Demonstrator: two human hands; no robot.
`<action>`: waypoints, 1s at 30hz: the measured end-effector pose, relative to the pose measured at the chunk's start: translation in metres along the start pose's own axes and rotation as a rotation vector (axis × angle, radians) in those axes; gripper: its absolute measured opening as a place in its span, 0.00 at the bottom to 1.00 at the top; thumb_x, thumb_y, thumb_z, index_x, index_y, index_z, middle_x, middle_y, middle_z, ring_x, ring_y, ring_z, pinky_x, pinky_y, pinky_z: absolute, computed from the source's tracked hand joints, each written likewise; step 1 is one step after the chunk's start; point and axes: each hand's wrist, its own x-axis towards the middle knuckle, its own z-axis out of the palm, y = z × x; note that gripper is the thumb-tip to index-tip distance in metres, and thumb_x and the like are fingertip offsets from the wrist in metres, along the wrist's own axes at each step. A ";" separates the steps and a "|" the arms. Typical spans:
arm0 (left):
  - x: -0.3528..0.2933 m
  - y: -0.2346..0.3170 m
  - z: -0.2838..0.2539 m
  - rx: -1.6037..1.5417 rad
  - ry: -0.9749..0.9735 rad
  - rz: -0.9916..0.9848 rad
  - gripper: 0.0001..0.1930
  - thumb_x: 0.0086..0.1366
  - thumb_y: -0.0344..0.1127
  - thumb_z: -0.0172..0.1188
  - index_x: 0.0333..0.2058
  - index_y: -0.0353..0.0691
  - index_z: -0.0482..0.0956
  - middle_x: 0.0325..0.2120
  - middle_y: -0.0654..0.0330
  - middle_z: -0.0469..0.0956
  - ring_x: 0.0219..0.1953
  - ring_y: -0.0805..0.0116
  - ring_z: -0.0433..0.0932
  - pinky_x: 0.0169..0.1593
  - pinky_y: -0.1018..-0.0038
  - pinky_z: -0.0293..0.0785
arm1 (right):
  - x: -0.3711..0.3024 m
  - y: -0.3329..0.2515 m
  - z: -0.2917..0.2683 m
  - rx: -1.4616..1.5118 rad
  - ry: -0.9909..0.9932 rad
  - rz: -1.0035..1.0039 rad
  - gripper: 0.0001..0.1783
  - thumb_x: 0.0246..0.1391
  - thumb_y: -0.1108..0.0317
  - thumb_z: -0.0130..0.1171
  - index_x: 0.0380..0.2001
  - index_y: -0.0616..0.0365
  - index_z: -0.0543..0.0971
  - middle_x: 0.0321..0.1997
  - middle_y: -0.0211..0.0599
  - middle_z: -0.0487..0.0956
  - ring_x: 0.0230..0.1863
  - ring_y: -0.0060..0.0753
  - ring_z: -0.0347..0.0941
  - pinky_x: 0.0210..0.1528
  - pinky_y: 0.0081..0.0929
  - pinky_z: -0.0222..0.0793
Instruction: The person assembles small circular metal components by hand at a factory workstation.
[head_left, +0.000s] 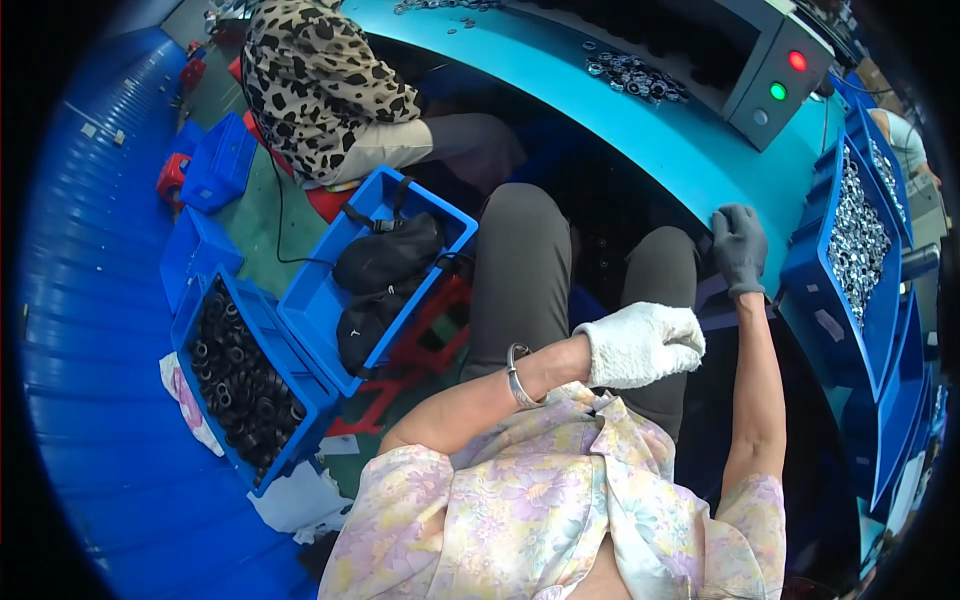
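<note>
My left hand (645,345), in a thick white glove, hovers above my lap with its fingers curled into a fist. Whatever it may hold is hidden. A metal bracelet (517,374) circles that wrist. At the near edge of the turquoise table (600,110) is my right hand (740,248) in a grey glove, its fingers bent and pressed together. I cannot make out anything in its grasp. Nearest to it stands a blue bin filled with small shiny metal parts (858,240). Farther back on the table lies a loose pile of metal rings (635,77).
A grey machine housing (780,90) with red and green lights stands on the table. To my left are a blue crate (455,225) with black bags (390,255) and a bin of black rings (240,370). A person in a spotted top (320,90) sits far left.
</note>
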 end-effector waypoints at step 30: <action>0.110 0.007 0.092 0.160 -0.372 -0.120 0.10 0.63 0.35 0.54 0.39 0.35 0.76 0.36 0.52 0.77 0.39 0.56 0.77 0.45 0.67 0.72 | 0.068 0.099 -0.027 0.355 -0.321 0.011 0.10 0.48 0.64 0.58 0.29 0.57 0.80 0.30 0.43 0.80 0.32 0.45 0.77 0.36 0.35 0.69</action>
